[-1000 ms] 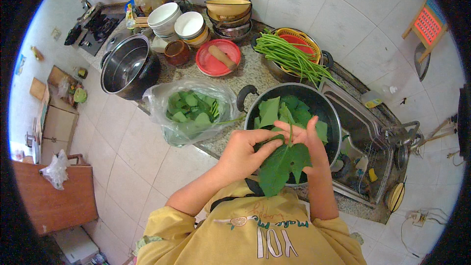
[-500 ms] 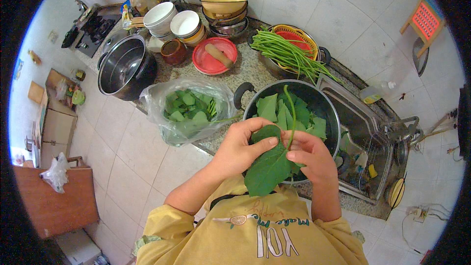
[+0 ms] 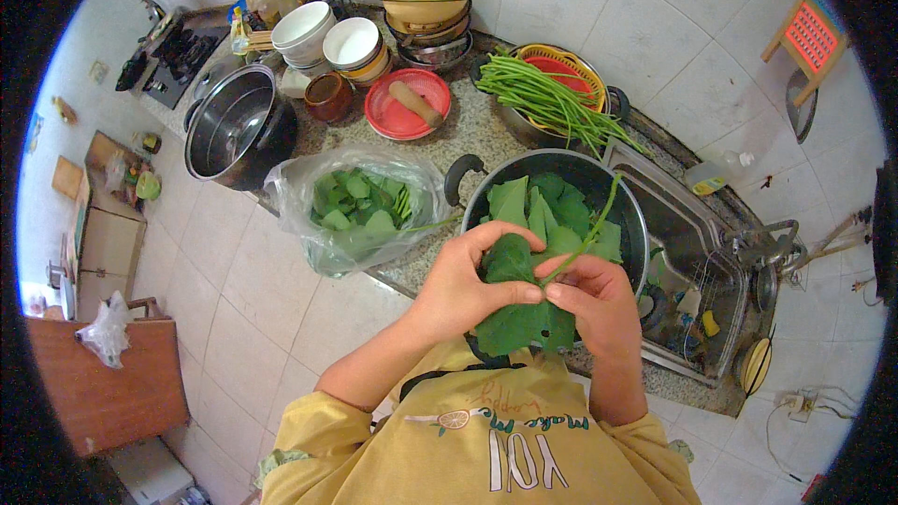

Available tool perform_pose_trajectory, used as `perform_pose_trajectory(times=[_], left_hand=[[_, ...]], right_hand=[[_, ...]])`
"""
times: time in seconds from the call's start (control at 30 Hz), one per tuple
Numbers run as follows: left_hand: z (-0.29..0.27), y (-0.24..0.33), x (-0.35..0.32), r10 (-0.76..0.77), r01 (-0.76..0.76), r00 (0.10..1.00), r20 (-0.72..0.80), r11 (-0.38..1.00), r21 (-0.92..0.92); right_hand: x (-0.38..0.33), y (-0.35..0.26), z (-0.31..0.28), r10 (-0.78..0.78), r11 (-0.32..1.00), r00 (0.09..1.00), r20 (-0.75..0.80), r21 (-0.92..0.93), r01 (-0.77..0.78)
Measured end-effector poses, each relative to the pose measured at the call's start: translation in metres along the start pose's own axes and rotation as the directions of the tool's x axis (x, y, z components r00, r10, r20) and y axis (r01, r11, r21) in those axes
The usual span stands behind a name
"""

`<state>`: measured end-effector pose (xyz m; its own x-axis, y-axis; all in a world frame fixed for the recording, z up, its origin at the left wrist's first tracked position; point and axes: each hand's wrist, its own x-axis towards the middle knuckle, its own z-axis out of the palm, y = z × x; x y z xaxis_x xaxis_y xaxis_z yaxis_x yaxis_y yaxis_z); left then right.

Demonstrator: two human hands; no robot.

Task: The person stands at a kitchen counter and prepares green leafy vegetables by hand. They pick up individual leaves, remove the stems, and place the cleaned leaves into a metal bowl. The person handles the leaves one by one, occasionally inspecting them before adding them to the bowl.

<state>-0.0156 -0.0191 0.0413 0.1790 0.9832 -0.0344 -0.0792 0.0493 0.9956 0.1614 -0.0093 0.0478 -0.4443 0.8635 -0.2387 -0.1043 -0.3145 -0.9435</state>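
Observation:
A broad green leaf (image 3: 526, 325) on a long stem (image 3: 599, 221) is between my two hands, over the near rim of a dark pot (image 3: 645, 252). My left hand (image 3: 465, 282) pinches the leaf, its thumb pressed on top near the base. With thumb and fingers, my right hand (image 3: 599, 297) grips the stem where it meets the leaf. Both thumb tips almost meet there. The stem points up and to the right. More cut leaves (image 3: 552, 215) lie in the pot. Left of it, a clear plastic bag (image 3: 297, 215) stands open, filled with leaves and stems.
Behind the pot, long green stems (image 3: 538, 93) lie across a yellow basket on another pot. A metal sink (image 3: 697, 318) is at the right. Farther left are a red basket (image 3: 383, 112) with a wooden stick, stacked bowls (image 3: 354, 42) and an empty black pot (image 3: 234, 126).
The stem has swung from nearly upright to leaning right. My thumbs have come closer together at the leaf's base, and the leaf has turned and risen slightly.

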Motion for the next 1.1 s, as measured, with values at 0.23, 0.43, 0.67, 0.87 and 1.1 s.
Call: perform_pose_trajectory(times=[0.23,0.43,0.67,0.87,1.1], left_hand=[[0.003,-0.003,-0.002,-0.011,0.007,0.999,-0.048,0.996,-0.089],[0.006,-0.003,-0.005,0.015,-0.023,0.998,-0.069,0.992,-0.121],[0.005,0.002,-0.006,0.038,-0.042,0.997,-0.06,0.996,-0.074],[0.004,0.001,-0.006,0.051,-0.051,0.998,-0.046,0.999,0.0],[0.001,0.007,-0.008,-0.097,0.099,0.995,0.016,0.989,-0.106]], right_hand=[[0.001,0.001,0.004,-0.01,1.0,1.0,-0.011,0.016,0.01],[0.0,-0.004,0.003,0.031,0.999,0.999,0.01,0.039,-0.031],[-0.001,-0.004,0.004,0.02,0.997,1.0,-0.014,0.068,-0.019],[-0.002,-0.002,0.002,0.022,1.0,1.0,-0.013,0.009,-0.022],[-0.003,-0.002,-0.001,0.052,0.998,0.999,-0.005,0.043,-0.051]])
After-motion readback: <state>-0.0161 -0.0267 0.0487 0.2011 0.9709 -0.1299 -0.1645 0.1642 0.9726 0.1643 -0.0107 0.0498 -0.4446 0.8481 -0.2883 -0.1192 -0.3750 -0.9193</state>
